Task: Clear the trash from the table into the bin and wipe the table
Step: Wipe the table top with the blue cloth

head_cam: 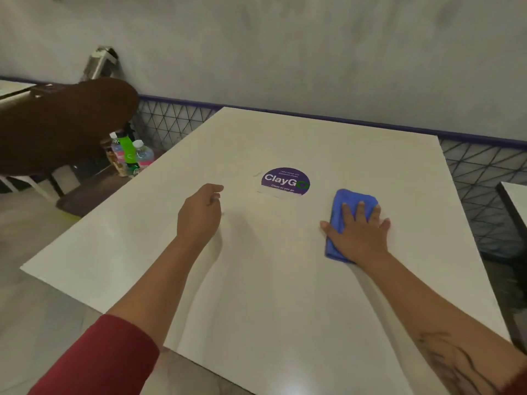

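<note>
We judge the clearing done: no trash shows on the white square table [256,295], so wiping is the step in hand. How much of the top has been wiped we cannot tell. A faint greenish streak [258,174] lies just left of the round purple "ClayGo" sticker [285,181], so that patch may need a pass.

The folded blue microfibre cloth [353,199] lies on the right half of the table, right of the sticker. Our right hand [359,232] presses it flat, fingers straight and spread, palm on its near end; nothing is pinched. Our left hand [199,215] hangs over the middle of the table, left of the sticker, fingers loosely curled. We see nothing in it, though the palm is turned away.

Counted: one cloth, one sticker, two hands. Beyond the table's left edge, low down, stand two clear plastic bottles with white caps [144,155] and one green spray bottle [127,149] between them. A silvery metal container [98,62] leans at the wall behind a dark brown chair back [57,124]. It may be the bin, but we cannot be sure. A second table's corner [516,201] shows at the right edge.
</note>
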The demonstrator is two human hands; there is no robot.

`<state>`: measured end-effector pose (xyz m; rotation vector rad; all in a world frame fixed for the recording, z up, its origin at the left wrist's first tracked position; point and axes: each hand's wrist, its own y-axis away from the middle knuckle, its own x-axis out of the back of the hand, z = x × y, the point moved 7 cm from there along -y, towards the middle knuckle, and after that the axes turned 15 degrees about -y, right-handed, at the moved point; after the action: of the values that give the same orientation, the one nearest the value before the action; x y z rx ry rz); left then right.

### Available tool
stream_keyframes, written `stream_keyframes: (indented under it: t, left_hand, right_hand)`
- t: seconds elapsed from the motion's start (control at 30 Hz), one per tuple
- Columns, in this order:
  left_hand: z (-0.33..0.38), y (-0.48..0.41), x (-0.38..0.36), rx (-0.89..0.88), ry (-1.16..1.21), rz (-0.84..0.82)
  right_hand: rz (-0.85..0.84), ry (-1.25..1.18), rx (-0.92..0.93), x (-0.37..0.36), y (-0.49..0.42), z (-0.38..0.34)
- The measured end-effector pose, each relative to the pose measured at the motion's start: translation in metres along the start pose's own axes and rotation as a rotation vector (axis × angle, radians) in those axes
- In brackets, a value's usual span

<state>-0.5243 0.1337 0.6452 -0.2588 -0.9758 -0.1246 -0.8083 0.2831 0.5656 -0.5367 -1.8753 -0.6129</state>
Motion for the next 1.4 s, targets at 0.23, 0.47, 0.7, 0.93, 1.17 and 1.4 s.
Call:
stream_keyframes:
  t: [0.23,0.47,0.7,0.93,1.17,1.4]
  left_hand:
    - [-0.029,-0.007,0.023,-0.106,-0.053,-0.066]
    - [-0.001,0.024,-0.004,-0.294,-0.053,-0.224]
    - [-0.006,0.054,-0.01,-0.3,0.004,-0.295]
    - [-0.035,0.077,0.007,-0.309,-0.048,-0.284]
    - [-0.072,0.118,0.017,-0.295,-0.129,-0.28]
    - [-0.076,0.121,0.032,-0.314,-0.236,-0.285]
  right_hand:
    - [0.033,0.133,0.202,-0.061,0.057,-0.156]
    - [0.027,0.122,0.332,-0.084,0.142,-0.15]
    - [0.016,0.218,-0.098,-0.046,0.207,-0.015]
    - [0.156,0.044,-0.491,-0.014,0.19,0.05]
    - [0.073,0.02,-0.129,-0.062,0.158,-0.087]
    - [-0.066,0.016,0.252,-0.081,0.206,-0.122]
